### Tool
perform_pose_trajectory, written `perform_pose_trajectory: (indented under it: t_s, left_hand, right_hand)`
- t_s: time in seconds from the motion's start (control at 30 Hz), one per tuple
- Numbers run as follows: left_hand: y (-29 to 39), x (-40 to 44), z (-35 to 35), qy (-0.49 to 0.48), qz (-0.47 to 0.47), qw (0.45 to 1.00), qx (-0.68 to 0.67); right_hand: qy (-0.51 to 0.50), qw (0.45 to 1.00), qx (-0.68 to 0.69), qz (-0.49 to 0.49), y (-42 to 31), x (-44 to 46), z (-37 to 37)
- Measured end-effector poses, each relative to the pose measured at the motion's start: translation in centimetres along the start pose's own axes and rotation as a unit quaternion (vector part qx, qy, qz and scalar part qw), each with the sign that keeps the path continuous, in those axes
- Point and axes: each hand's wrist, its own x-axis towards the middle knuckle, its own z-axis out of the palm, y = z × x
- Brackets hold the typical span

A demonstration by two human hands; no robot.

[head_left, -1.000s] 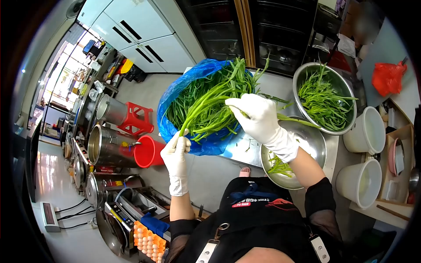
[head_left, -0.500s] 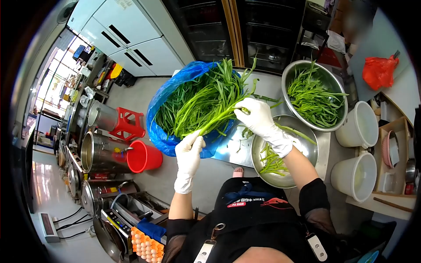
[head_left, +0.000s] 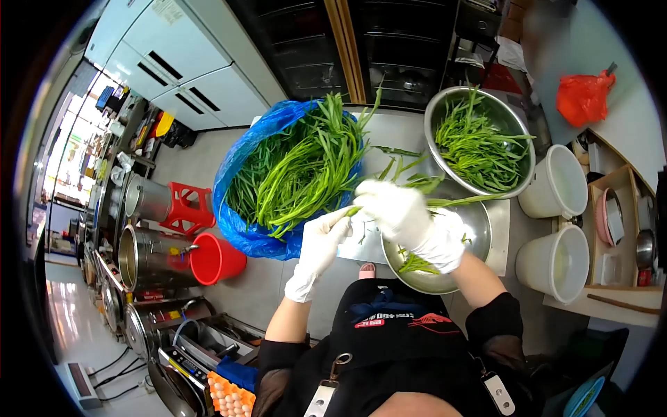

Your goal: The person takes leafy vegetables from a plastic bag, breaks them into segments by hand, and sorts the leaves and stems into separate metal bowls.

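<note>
My left hand (head_left: 321, 250), in a white glove, pinches the end of a green water spinach stem (head_left: 353, 210). Close beside it, my gloved right hand (head_left: 397, 214) is closed around the same greens, its fingers smeared by motion. Leafy stalks trail past it to the right, over a shallow steel bowl (head_left: 479, 229) with cut stems (head_left: 417, 264) inside. To the left, a blue plastic bag (head_left: 233, 233) holds a large heap of water spinach (head_left: 299, 167). A deeper steel bowl (head_left: 432, 115) at the upper right contains more leafy pieces (head_left: 479, 149).
The bag and bowls share a steel table (head_left: 403, 132). Two white buckets (head_left: 556, 181) stand on the right near a wooden drawer (head_left: 629, 257). On the left are a red bucket (head_left: 217, 259), a red stool (head_left: 189, 208) and steel pots (head_left: 149, 257). An egg tray (head_left: 229, 396) lies lower left.
Both hands have come closer together, away from the bag; my left hand moved right. The long stalk stretched between them now shows only as a short end. The whole view shifted slightly.
</note>
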Motion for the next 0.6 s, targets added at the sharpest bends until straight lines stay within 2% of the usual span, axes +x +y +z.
perform_pose_trajectory:
  t_s: [0.03,0.2,0.3,0.43,0.5,0.53,0.57,0.6]
  left_hand:
    - [0.3,0.0,0.2,0.000,-0.006,1.000,0.001]
    - [0.7,-0.4,1.2,-0.031,-0.016,0.999,-0.005]
    - [0.2,-0.2,1.8,-0.074,0.010,0.997,-0.010]
    - [0.1,0.6,3.8,-0.096,0.052,0.994,-0.003]
    - [1.2,0.4,4.1,-0.156,0.079,0.984,0.011]
    - [1.0,0.2,4.4,-0.166,0.075,0.983,-0.021]
    - [0.7,0.2,4.9,-0.173,0.072,0.981,-0.054]
    - [-0.8,0.6,5.4,-0.171,0.102,0.980,0.009]
  right_hand:
    - [-0.065,0.997,-0.045,-0.018,-0.7,-0.5,0.8]
    - [-0.085,0.991,-0.101,-0.019,-1.2,-2.5,0.2]
    - [-0.047,0.998,-0.013,0.040,-1.0,-3.1,-1.2]
    - [0.005,0.970,0.172,0.170,-0.3,-4.7,-2.6]
    - [0.035,0.856,0.302,0.418,0.0,-4.9,-5.2]
    - [0.061,0.804,0.310,0.504,0.3,-4.1,-7.5]
    - [0.092,0.775,0.315,0.540,1.1,-4.6,-9.3]
    - [0.099,0.809,0.224,0.535,1.9,-5.0,-10.9]
